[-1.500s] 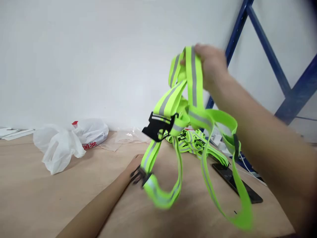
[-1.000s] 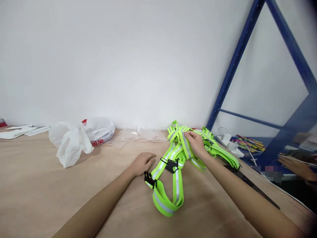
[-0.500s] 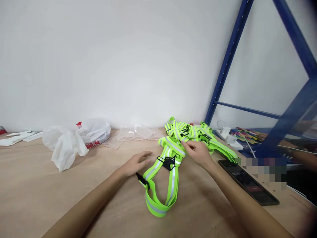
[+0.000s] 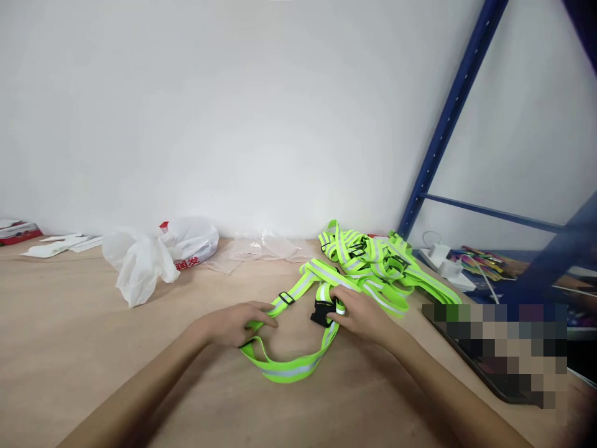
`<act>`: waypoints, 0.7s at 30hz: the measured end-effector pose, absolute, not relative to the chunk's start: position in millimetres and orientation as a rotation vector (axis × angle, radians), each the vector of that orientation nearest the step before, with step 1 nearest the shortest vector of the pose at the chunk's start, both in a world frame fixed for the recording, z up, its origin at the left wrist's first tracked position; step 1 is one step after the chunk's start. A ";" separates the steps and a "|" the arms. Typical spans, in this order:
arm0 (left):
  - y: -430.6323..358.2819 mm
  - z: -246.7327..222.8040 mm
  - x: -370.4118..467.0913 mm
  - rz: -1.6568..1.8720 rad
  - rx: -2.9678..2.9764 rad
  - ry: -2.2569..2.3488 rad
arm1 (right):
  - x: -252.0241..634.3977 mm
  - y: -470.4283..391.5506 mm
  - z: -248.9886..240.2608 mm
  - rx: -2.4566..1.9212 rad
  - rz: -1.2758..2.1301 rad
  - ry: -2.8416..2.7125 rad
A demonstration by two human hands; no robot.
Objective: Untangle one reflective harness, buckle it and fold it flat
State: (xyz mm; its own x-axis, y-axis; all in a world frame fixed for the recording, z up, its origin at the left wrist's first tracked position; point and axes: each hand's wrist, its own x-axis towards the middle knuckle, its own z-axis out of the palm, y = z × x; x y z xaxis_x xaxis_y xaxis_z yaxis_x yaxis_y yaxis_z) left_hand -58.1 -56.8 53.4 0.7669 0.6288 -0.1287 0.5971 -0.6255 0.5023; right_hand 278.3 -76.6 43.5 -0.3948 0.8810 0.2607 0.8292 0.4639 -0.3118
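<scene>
Strap loop [image 4: 289, 372]: probably light, limp; grip buckle [image 4: 319, 313], two o'clock.
Left hand [image 4: 233, 322]: you hold loop, nine o'clock.
Right hand [image 4: 359, 312]: you hold buckle.

Left hand [image 4: 232, 323] holds a reflective strap [image 4: 286, 371], right hand [image 4: 362, 313] its buckle [image 4: 321, 313]; more straps [image 4: 370, 254] heap near the table's [image 4: 93, 348] back edge

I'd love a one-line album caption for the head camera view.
Left hand on a green strap, right hand at its black buckle, more straps piled behind.
</scene>
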 end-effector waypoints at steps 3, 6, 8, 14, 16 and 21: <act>-53.4 61.9 -81.1 0.104 2.423 1.044 | 277.5 -75.4 38.3 -1.370 0.436 -2.126; -48.7 66.2 -98.8 0.099 2.373 1.254 | 277.6 -73.5 35.2 -1.218 0.724 -1.881; -43.2 65.5 -107.6 0.092 2.340 1.395 | 279.0 -72.1 34.7 -1.125 0.859 -1.739; -28.2 57.5 -123.7 0.079 2.261 1.756 | 284.3 -71.4 33.9 -1.013 1.123 -1.381; -27.3 57.3 -127.1 0.111 2.217 1.817 | 285.2 -71.9 34.3 -1.003 1.176 -1.267; -27.9 64.7 -136.7 0.168 2.213 1.773 | 289.0 -71.0 36.0 -0.980 1.200 -1.043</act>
